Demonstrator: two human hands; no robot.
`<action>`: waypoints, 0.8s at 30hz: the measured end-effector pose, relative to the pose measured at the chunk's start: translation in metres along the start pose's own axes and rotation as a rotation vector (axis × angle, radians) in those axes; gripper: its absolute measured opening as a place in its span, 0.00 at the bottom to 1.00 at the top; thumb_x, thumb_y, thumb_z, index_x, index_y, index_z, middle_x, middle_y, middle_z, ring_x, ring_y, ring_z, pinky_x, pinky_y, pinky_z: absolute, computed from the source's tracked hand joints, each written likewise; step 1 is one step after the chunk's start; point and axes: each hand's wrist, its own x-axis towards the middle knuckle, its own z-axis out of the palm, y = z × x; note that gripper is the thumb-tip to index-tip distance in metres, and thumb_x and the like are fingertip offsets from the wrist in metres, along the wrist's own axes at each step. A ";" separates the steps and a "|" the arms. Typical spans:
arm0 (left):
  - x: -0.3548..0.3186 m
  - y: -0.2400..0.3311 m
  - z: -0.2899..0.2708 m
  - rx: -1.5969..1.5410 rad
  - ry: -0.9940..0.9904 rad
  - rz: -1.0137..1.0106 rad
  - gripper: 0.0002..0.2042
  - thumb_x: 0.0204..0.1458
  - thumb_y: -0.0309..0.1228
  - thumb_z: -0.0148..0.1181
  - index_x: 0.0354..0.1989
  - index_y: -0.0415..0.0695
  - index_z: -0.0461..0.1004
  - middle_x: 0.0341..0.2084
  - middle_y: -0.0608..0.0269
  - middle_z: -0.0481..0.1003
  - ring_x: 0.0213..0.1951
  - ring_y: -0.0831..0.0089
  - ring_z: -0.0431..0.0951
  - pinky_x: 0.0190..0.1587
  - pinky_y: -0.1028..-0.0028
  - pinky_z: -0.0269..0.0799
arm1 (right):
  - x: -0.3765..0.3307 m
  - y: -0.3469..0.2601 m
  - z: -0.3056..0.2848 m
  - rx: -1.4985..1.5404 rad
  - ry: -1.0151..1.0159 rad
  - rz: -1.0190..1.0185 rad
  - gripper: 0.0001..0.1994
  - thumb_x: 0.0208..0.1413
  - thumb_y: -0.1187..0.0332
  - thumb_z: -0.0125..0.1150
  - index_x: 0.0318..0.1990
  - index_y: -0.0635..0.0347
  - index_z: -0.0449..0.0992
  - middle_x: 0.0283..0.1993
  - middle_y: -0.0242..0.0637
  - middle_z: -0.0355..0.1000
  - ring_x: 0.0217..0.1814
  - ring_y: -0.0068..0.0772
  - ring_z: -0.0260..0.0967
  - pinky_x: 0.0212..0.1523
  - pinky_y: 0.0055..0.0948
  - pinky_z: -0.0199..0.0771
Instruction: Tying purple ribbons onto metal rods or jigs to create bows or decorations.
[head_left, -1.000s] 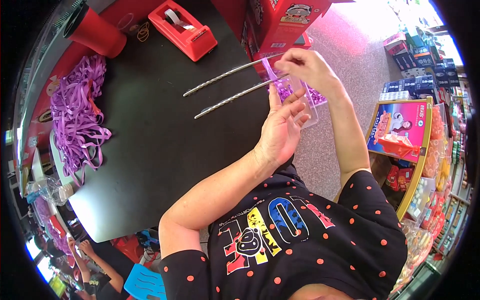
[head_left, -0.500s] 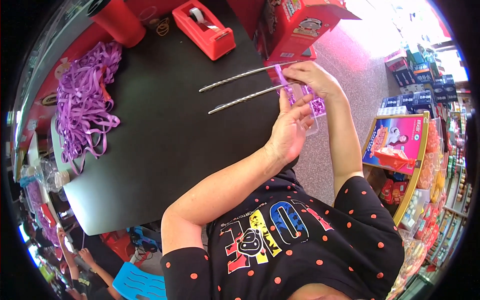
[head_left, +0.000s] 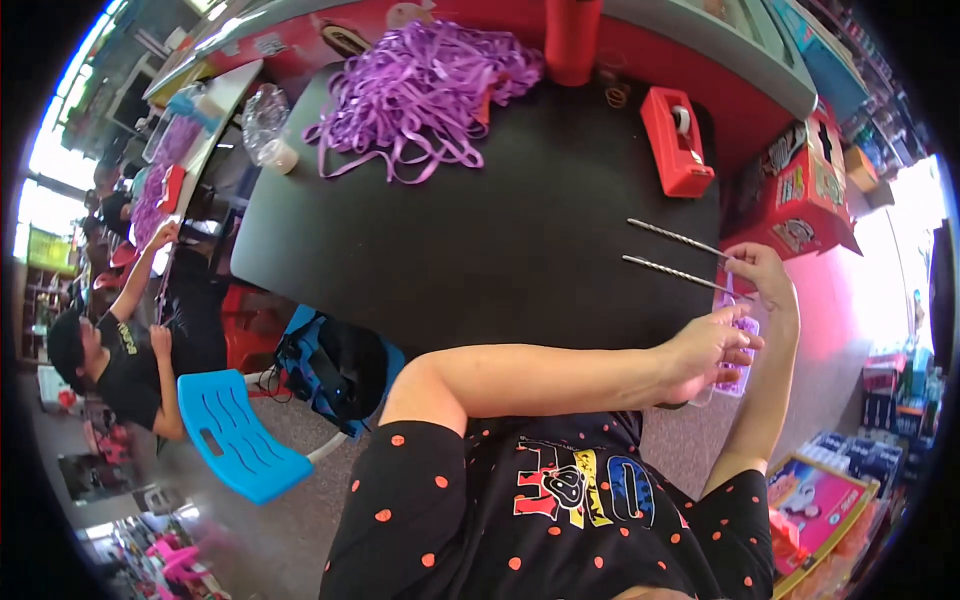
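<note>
Two slim metal rods with twisted grooves, an upper rod (head_left: 677,238) and a lower rod (head_left: 672,271), stick out to the left over the black table's right edge. Their right ends disappear behind my fingers. A strip of purple ribbon (head_left: 728,296) runs across the rods near those ends. My right hand (head_left: 766,276) is closed there, thumb and fingers pinching at the ribbon; the exact grip is partly hidden. Below it my left hand (head_left: 700,358) has its fingers apart, with nothing visible in them. Beside its fingertips is a clear box (head_left: 738,378) with purple pieces.
The black table (head_left: 470,250) bears a heap of purple ribbon (head_left: 430,85), a red tape dispenser (head_left: 675,145) and a red cylinder (head_left: 572,40). A red carton (head_left: 795,200) stands right. At left are a blue chair (head_left: 240,435), a bag (head_left: 335,365) and a seated person (head_left: 135,365).
My view has swung left, so table and rods appear shifted and more of the room shows. My left hand has dropped away from the ribbon toward the box; my right hand stays by the rods.
</note>
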 end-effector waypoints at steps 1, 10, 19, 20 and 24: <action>-0.015 0.015 -0.002 0.035 -0.093 -0.010 0.26 0.55 0.26 0.48 0.64 0.49 0.53 0.43 0.64 0.72 0.39 0.76 0.72 0.44 0.73 0.67 | -0.002 -0.013 0.002 -0.034 -0.001 0.070 0.11 0.50 0.74 0.63 0.41 0.68 0.76 0.33 0.30 0.75 0.34 0.16 0.69 0.36 0.18 0.69; -0.148 0.165 -0.088 1.010 0.405 0.779 0.14 0.56 0.24 0.52 0.51 0.40 0.70 0.38 0.63 0.75 0.41 0.77 0.74 0.46 0.77 0.69 | -0.049 0.057 -0.048 -0.272 0.286 0.167 0.13 0.54 0.60 0.60 0.38 0.60 0.77 0.29 0.27 0.74 0.28 0.17 0.69 0.25 0.15 0.60; -0.172 0.218 -0.169 2.373 0.887 0.924 0.15 0.48 0.33 0.61 0.43 0.41 0.75 0.44 0.58 0.73 0.49 0.58 0.71 0.52 0.63 0.65 | -0.072 0.176 0.066 0.317 0.506 0.286 0.23 0.61 0.54 0.52 0.59 0.56 0.67 0.46 0.31 0.71 0.41 0.23 0.70 0.34 0.19 0.64; -0.169 0.205 -0.165 2.347 0.884 0.865 0.18 0.49 0.35 0.60 0.46 0.39 0.73 0.47 0.54 0.71 0.51 0.56 0.69 0.54 0.62 0.65 | -0.087 0.181 0.078 0.336 0.454 0.289 0.23 0.61 0.54 0.52 0.59 0.57 0.67 0.45 0.29 0.72 0.42 0.21 0.70 0.35 0.18 0.63; -0.175 0.157 -0.138 2.350 0.887 0.757 0.21 0.51 0.34 0.59 0.51 0.36 0.69 0.52 0.48 0.66 0.53 0.55 0.67 0.55 0.61 0.64 | -0.138 0.226 0.122 0.451 0.595 0.274 0.19 0.59 0.56 0.56 0.54 0.55 0.71 0.41 0.27 0.74 0.40 0.18 0.69 0.32 0.18 0.61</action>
